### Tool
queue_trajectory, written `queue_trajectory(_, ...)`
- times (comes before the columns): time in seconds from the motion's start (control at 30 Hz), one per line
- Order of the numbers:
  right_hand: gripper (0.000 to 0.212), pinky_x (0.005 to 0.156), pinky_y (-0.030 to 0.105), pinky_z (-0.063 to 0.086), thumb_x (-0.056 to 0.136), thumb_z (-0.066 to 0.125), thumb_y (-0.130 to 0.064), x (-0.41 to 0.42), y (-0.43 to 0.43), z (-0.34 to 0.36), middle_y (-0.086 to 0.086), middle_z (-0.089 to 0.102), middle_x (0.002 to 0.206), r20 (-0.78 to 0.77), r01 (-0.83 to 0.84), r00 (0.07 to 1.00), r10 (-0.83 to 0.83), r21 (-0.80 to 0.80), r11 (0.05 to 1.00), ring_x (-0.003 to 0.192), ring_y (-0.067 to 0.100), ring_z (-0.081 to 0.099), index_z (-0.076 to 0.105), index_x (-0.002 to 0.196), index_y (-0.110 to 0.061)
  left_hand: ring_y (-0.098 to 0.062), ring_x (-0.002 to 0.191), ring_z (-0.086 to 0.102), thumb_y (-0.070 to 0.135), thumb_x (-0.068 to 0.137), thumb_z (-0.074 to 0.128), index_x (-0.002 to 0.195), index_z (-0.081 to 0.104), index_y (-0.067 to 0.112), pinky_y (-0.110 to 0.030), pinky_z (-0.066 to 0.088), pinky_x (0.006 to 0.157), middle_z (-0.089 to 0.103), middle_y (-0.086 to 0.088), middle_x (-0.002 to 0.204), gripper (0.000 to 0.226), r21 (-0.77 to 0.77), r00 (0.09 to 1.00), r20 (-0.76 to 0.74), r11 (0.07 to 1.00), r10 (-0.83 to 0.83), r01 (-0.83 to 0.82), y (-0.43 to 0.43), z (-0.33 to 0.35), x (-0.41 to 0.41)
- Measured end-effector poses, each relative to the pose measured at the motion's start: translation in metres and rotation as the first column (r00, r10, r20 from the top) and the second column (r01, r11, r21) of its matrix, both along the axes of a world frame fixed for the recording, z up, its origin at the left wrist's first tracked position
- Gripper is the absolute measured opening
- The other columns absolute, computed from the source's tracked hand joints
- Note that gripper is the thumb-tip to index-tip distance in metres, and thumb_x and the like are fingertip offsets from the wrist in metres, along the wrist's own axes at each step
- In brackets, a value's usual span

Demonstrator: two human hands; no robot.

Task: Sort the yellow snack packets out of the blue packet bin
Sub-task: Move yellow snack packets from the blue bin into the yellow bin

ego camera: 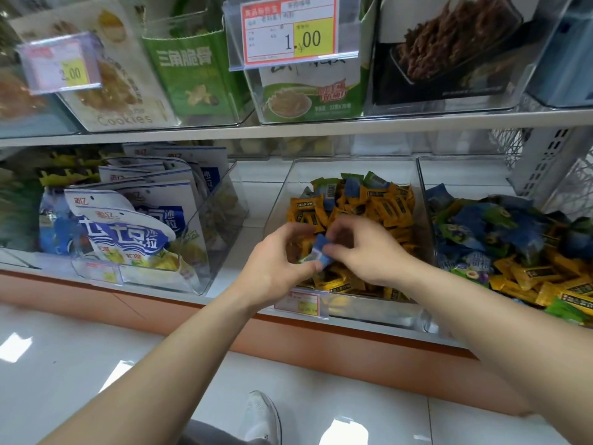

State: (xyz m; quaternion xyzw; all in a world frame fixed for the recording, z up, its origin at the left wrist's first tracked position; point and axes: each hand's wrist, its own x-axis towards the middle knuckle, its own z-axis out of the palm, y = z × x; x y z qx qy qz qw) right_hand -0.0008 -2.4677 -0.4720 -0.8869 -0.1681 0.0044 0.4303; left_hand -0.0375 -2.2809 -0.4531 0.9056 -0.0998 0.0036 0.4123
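A clear bin (pixel 349 311) in the middle of the lower shelf holds mostly yellow snack packets (pixel 390 207), with a few blue and green ones at its back. To its right, a second clear bin (pixel 426 200) holds blue packets (pixel 510 226) mixed with yellow ones (pixel 532 277) near its front. Both my hands hover over the middle bin. My left hand (pixel 276 261) pinches a small blue packet (pixel 317 252) between thumb and fingers. My right hand (pixel 362 248) has its fingers curled onto the same blue packet from the right.
Left on the lower shelf stands a clear bin of large white-and-blue bags (pixel 128 229). The upper shelf (pixel 288 130) carries bins of boxed snacks and price tags (pixel 292 30). A price label (pixel 301 301) hangs on the middle bin's front. My shoe (pixel 260 415) shows on the tiled floor.
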Motion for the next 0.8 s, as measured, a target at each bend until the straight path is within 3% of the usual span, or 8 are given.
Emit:
queue_trajectory(0.1,0.009,0.068,0.022,0.044,0.092,0.068,-0.022,0.005,-0.005,0.011,-0.01,0.062,0.091,0.063,0.141,0.987,-0.146,0.08,0.987,0.086,0.009,0.059,0.06,0.092,-0.026,-0.008,0.121,0.057,0.024,0.085,0.076,0.139,0.052,0.022,-0.026,0.046,0.103,0.06,0.006,0.134,0.059,0.114,0.996,0.091,0.993,0.019,-0.029,0.001,0.004,0.003)
queue_trajectory(0.17,0.007,0.067,0.019,0.047,0.09,0.071,-0.02,0.006,-0.006,0.02,-0.007,0.066,0.09,0.057,0.17,0.981,-0.186,0.21,0.963,0.084,0.008,0.063,0.064,0.092,-0.021,-0.003,0.116,0.057,0.029,0.086,0.075,0.137,0.054,0.023,-0.021,0.046,0.099,0.061,0.01,0.131,0.056,0.068,0.991,0.127,0.997,0.032,-0.041,0.006,0.01,0.005)
queue_trajectory(0.33,0.006,0.065,0.027,0.059,0.09,0.07,-0.012,-0.004,0.016,0.029,0.007,0.074,0.09,-0.119,0.046,0.993,0.015,0.489,0.871,0.079,0.019,0.073,0.069,0.095,-0.016,0.001,0.102,0.063,0.035,0.085,0.076,0.121,0.065,0.025,-0.025,0.053,0.089,0.068,0.013,0.115,0.04,-0.027,0.99,0.142,1.0,0.012,-0.008,0.021,0.024,0.008)
queue_trajectory(0.4,0.012,0.079,0.028,0.058,0.095,0.064,-0.016,-0.003,0.026,0.024,0.001,0.074,0.098,-0.082,-0.001,0.996,0.038,0.406,0.914,0.091,0.015,0.071,0.071,0.104,-0.019,0.006,0.094,0.061,0.036,0.084,0.076,0.112,0.067,0.027,-0.009,0.046,0.078,0.068,0.016,0.106,0.031,0.06,0.981,0.181,0.995,0.072,-0.084,0.036,0.027,0.013)
queue_trajectory(0.47,0.017,0.09,0.026,0.052,0.097,0.059,-0.018,-0.001,0.033,0.017,-0.008,0.072,0.106,-0.018,-0.119,0.992,0.124,0.175,0.977,0.101,0.007,0.065,0.072,0.108,-0.024,0.007,0.086,0.06,0.035,0.083,0.077,0.103,0.064,0.032,-0.004,0.041,0.069,0.067,0.018,0.1,0.024,0.106,0.97,0.186,0.978,0.157,-0.179,0.053,0.03,0.017)
queue_trajectory(0.53,0.021,0.093,0.024,0.049,0.098,0.058,-0.021,0.001,0.04,0.011,-0.014,0.07,0.112,-0.061,-0.286,0.958,0.281,-0.105,0.952,0.105,0.002,0.061,0.072,0.111,-0.029,0.001,0.079,0.061,0.034,0.083,0.078,0.101,0.061,0.032,-0.017,0.049,0.074,0.067,0.014,0.103,0.025,0.077,0.964,0.154,0.97,0.216,-0.23,0.068,0.029,0.019)
queue_trajectory(0.6,0.027,0.094,0.02,0.047,0.096,0.061,-0.021,0.006,0.046,0.006,-0.016,0.068,0.119,-0.118,-0.402,0.916,0.384,-0.26,0.878,0.109,0.0,0.059,0.07,0.118,-0.032,-0.01,0.085,0.067,0.033,0.084,0.077,0.105,0.061,0.03,-0.035,0.056,0.081,0.067,0.01,0.108,0.027,0.008,0.968,0.077,0.971,0.239,-0.24,0.076,0.028,0.018)
queue_trajectory(0.8,0.025,0.095,0.031,0.048,0.086,0.074,-0.029,0.023,0.057,-0.002,-0.015,0.065,0.116,-0.157,-0.483,0.874,0.461,-0.393,0.783,0.105,0.005,0.057,0.074,0.11,-0.037,-0.016,0.089,0.07,0.035,0.084,0.076,0.112,0.066,0.023,-0.04,0.058,0.08,0.071,0.006,0.107,0.032,-0.031,0.981,0.005,0.98,0.196,-0.196,0.076,0.022,0.016)
